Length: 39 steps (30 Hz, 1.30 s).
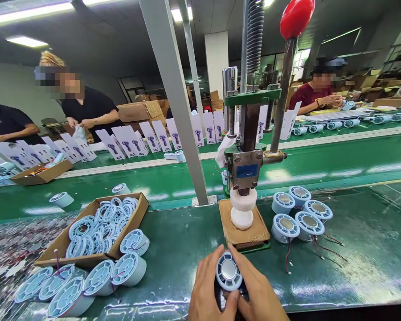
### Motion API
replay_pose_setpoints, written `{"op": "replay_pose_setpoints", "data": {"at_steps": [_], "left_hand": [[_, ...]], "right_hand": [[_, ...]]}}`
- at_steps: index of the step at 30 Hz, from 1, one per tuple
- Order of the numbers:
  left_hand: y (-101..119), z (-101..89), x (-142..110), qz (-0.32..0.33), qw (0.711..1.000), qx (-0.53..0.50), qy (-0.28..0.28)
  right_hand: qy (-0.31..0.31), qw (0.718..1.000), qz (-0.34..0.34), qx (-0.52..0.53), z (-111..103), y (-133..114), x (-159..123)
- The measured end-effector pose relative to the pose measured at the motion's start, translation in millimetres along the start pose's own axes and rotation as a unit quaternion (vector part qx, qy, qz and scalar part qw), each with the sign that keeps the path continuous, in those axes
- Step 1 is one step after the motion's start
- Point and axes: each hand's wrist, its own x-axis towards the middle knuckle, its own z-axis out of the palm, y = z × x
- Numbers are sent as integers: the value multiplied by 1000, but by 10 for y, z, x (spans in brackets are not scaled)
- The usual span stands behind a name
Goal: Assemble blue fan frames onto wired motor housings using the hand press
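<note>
Low in the middle, a round light-blue fan housing (228,270) with a silver disc at its centre is gripped from both sides. My left hand (207,285) curls round its left edge, fingertips near the top and thumb below. Against its right edge presses my right hand (254,285), fingers closed the same way. Just beyond the hands stands a hand press (247,167) with a red-knobbed lever (296,20). Its white plastic pressing blocks (242,218) sit over a wooden base (256,229). What lies under the housing is mostly hidden by my fingers.
Several silver-centred housings (285,225) with wires stand right of the press. A cardboard tray (142,209) of light-blue rings is at left, with several open housings (130,267) before it. A grey post (177,102) rises beside the green conveyor (167,176). Co-workers (90,107) stand beyond printed boxes (115,145).
</note>
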Motion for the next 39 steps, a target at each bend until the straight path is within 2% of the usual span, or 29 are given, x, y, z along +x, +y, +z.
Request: {"op": "replay_pose_setpoints", "data": {"at_steps": [3, 8, 10, 11, 13, 14, 15, 16, 17, 18, 20, 21, 23, 25, 28, 31, 36, 39], "left_hand": [[-47, 32, -12, -9, 1000, -24, -8], [-96, 142, -48, -32, 998, -48, 7], [-113, 195, -86, -32, 998, -46, 15], [-120, 210, -99, -30, 998, -44, 17], [-118, 190, -79, -29, 999, -44, 7], [-105, 150, -35, -34, 998, -45, -7], [-83, 90, 38, -43, 998, -45, -24], [-51, 15, 142, -55, 997, -45, -41], [-11, -67, 273, -65, 995, -44, -53], [35, -148, 428, -69, 995, -45, -57], [132, -266, 774, -54, 996, -56, -39], [178, -288, 946, -40, 997, -66, -28], [263, -246, 1240, -18, 993, -112, -23], [332, -116, 1437, -3, 983, -175, -56], [400, 95, 1564, 15, 963, -241, -119], [404, 173, 1594, 16, 956, -253, -150], [302, 138, 1587, 6, 956, -234, -175], [248, 187, 1525, 4, 959, -225, -173]], "right_hand": [[-15, 1000, 4, -23, -13, -19, -22], [3, 996, 9, -89, 67, 0, -36], [-40, 991, 15, -123, -9, -28, -13], [-79, 987, 13, -140, -112, -81, 13], [-139, 975, -18, -174, -484, -309, 107], [-132, 971, -52, -191, -750, -490, 183], [-89, 969, -94, -209, -1057, -710, 284], [6, 963, -143, -228, -1389, -958, 414], [124, 944, -184, -244, -1728, -1217, 576], [207, 921, -203, -261, -2057, -1469, 772], [338, 869, -197, -304, -2616, -1882, 1246], [375, 857, -190, -298, -2825, -2020, 1506], [361, 889, -197, -200, -3082, -2150, 2003], [312, 922, -185, -136, -3159, -2130, 2375], [279, 939, -173, -100, -3107, -2005, 2595], [279, 941, -177, -75, -3055, -1932, 2576], [316, 931, -175, -48, -3119, -1985, 2603], [322, 929, -178, -39, -3137, -2074, 2406]]}}
